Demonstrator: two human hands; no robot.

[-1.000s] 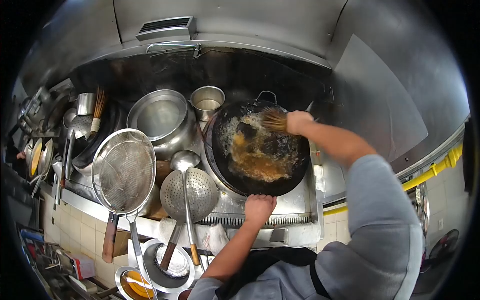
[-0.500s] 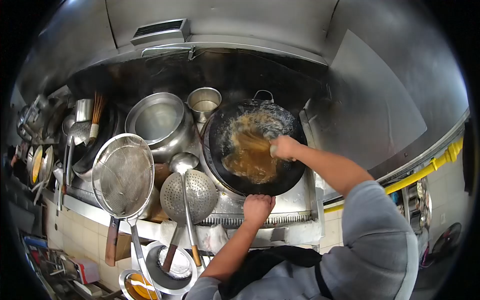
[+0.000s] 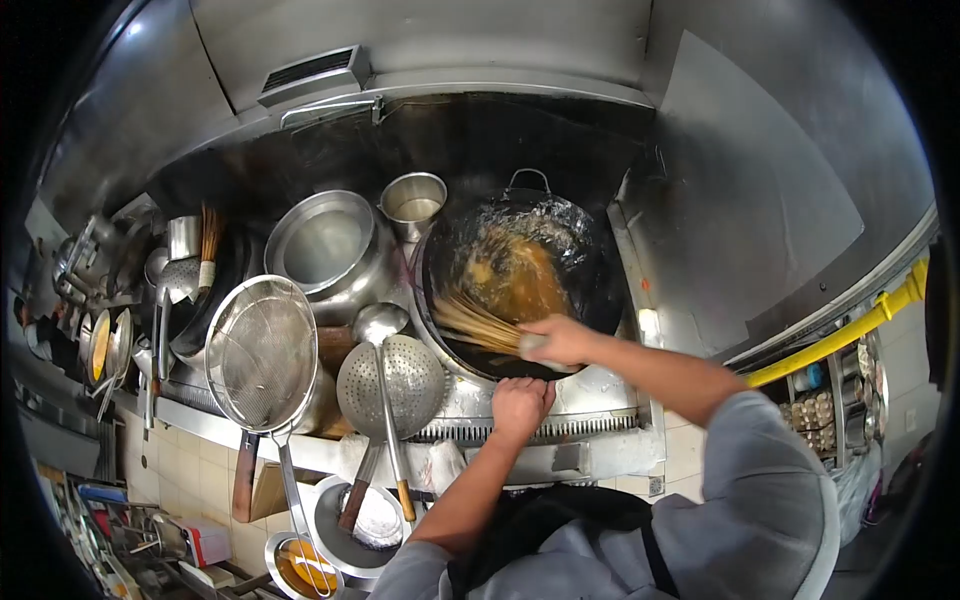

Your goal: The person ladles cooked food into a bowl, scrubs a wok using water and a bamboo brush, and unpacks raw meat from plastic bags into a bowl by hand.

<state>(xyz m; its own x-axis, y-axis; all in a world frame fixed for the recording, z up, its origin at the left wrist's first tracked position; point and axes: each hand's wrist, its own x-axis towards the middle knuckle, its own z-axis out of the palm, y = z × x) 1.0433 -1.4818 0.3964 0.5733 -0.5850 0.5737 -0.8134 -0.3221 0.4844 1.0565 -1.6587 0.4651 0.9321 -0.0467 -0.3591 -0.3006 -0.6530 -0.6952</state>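
Observation:
A black wok sits on the burner with murky brown liquid swirling in it. My right hand grips a bamboo wok brush by its bound end. The brush's bristles fan out over the wok's left inner wall. At the near rim, my left hand is closed on the wok's edge; whatever its fingers wrap round is hidden beneath them. The wok's far loop handle stands free at the back.
Left of the wok are a small metal pot, a large water pot, a perforated skimmer with a ladle across it, and a mesh strainer. A yellow pipe runs along the right. Bowls stand below the counter's front edge.
My right hand has swung the brush down and left, from the liquid in the middle to the wok's near left side. My left hand stays at the near rim. The whole view has shifted slightly.

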